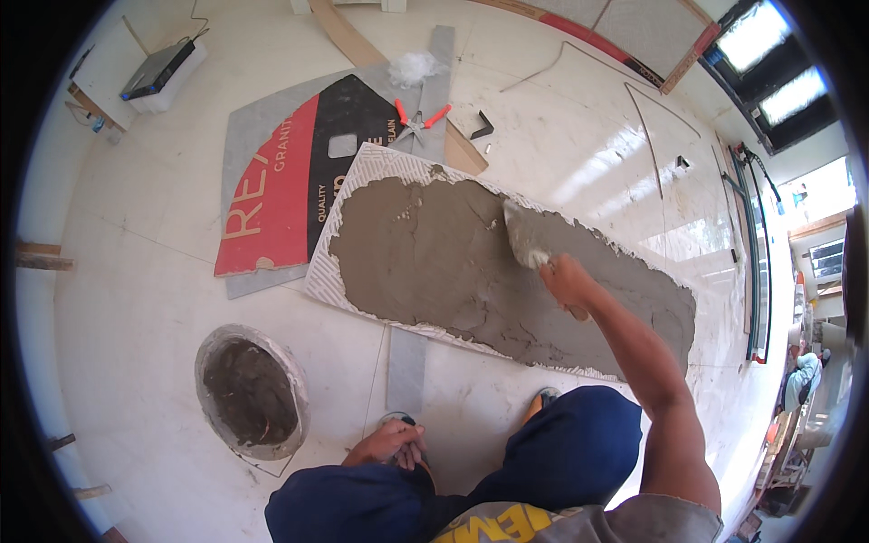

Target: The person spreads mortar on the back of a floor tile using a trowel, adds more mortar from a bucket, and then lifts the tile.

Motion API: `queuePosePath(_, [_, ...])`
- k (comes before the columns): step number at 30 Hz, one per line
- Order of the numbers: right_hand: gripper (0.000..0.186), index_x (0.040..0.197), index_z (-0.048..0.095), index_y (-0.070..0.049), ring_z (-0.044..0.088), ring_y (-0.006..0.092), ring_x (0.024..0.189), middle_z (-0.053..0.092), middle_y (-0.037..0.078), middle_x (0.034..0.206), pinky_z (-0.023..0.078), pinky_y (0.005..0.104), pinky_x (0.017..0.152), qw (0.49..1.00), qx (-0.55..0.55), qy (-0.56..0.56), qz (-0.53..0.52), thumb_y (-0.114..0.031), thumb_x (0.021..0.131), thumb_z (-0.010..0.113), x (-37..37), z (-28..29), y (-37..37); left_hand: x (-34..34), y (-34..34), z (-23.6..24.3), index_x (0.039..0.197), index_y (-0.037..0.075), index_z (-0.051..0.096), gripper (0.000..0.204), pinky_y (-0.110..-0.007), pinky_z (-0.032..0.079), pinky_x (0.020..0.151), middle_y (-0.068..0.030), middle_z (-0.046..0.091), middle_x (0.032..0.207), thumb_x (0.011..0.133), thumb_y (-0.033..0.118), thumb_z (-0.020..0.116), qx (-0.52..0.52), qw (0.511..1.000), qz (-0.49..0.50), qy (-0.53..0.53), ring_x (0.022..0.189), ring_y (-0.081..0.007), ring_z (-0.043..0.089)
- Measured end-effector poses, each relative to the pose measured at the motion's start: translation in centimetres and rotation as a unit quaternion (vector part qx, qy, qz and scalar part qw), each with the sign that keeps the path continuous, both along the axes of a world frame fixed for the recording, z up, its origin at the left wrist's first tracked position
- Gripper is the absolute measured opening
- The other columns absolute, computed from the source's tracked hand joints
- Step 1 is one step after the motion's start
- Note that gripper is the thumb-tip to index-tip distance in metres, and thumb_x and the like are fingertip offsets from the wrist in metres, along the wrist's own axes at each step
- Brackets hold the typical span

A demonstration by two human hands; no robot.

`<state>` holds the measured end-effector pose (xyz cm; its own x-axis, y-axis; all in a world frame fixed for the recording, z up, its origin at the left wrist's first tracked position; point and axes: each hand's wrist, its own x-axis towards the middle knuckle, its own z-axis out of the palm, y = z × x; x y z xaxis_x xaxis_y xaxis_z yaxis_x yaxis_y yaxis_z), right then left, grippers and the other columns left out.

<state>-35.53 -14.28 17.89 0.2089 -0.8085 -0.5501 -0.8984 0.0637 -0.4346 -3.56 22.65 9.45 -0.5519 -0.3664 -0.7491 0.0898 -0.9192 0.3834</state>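
My right hand (568, 282) grips the handle of a trowel (520, 233), its blade pressed to grey mortar (416, 253). The mortar covers most of a large rectangular tile (323, 279) lying on the floor, whose white ridged back shows along the left end and edges. Its surface is uneven, with cracks and trowel marks. My left hand (389, 443) rests by my left knee, fingers curled in, and I see nothing in it. To its left stands a round bucket (295, 398) with grey mortar inside.
Beyond the tile lie a red and black cardboard piece (272, 190), red-handled pliers (416, 125), crumpled clear plastic (415, 69) and a small black angle piece (483, 123). A grey strip (407, 371) sits under the tile's near edge. A black flat case (163, 69) stands far left.
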Motion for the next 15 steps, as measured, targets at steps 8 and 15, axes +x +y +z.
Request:
queuePosePath(8, [0.039,0.082,0.060,0.012,0.065,0.0302,0.051,0.063,0.020,0.064,0.055,0.0441,0.045,0.974,0.123,-0.154,-0.109,-0.023,0.097,0.055,10.6,-3.8,-3.5,-0.2,-0.4,0.5,0.093,-0.007,0.069,0.049,-0.029,0.055,0.048,-0.0138,0.071,0.073,0.106,0.039,0.055,0.012,1.000,-0.017,-0.021,0.055,-0.0213,0.069])
queuePosePath(15, [0.037,0.083,0.062,0.014,0.068,0.0356,0.054,0.067,0.027,0.072,0.056,0.0447,0.049,0.987,0.099,-0.127,0.013,-0.020,0.096,0.054,20.9,-2.0,-5.7,-0.9,-0.6,1.0,0.091,-0.004,0.071,0.047,-0.033,0.055,0.056,-0.0116,0.070,0.069,0.101,0.041,0.063,-0.060,0.996,-0.028,-0.059,0.059,-0.0217,0.069])
